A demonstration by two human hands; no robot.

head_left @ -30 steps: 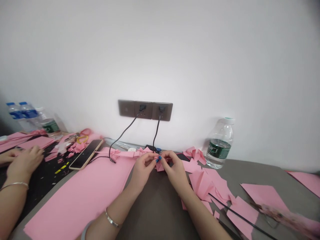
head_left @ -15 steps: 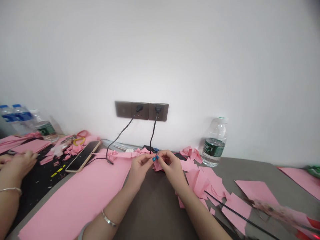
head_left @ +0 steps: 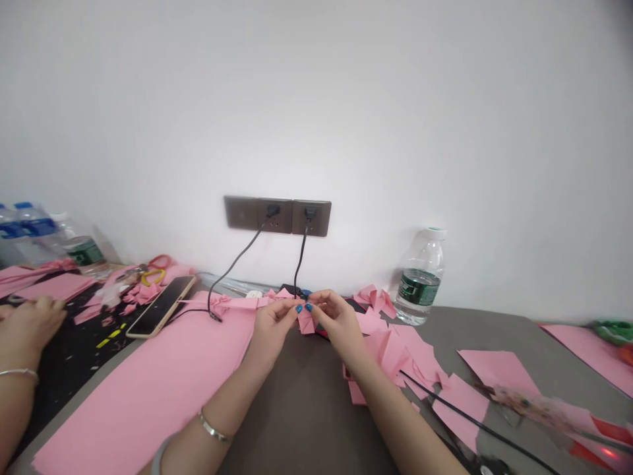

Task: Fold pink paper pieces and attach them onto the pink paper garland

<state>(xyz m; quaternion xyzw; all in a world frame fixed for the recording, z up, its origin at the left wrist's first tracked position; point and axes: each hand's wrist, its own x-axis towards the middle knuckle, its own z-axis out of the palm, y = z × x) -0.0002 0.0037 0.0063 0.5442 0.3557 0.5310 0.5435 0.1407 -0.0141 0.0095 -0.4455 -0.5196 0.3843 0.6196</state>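
Note:
My left hand (head_left: pixel 273 328) and my right hand (head_left: pixel 340 322) meet in front of the wall, thumbs and fingertips pinched close together. Between them hangs a small piece of pink paper (head_left: pixel 306 322), its top edge hidden behind my fingertips. Blue polish shows on both thumbnails. A long stack of pink paper (head_left: pixel 148 389) lies under and left of my left forearm. Folded pink paper pieces (head_left: pixel 390 353) are scattered beside my right wrist.
A phone (head_left: pixel 163 307) rests left of the stack, near scissors (head_left: pixel 153 274). A water bottle (head_left: pixel 420 277) stands at the right. Black cords run from the wall sockets (head_left: pixel 291 216); another cord (head_left: pixel 459 415) crosses the right side. Another person's hand (head_left: pixel 32 330) works at far left.
The view has shifted slightly, so most things sit a little further left. My hands stay pinched together, and more of the small pink paper shows below my fingertips.

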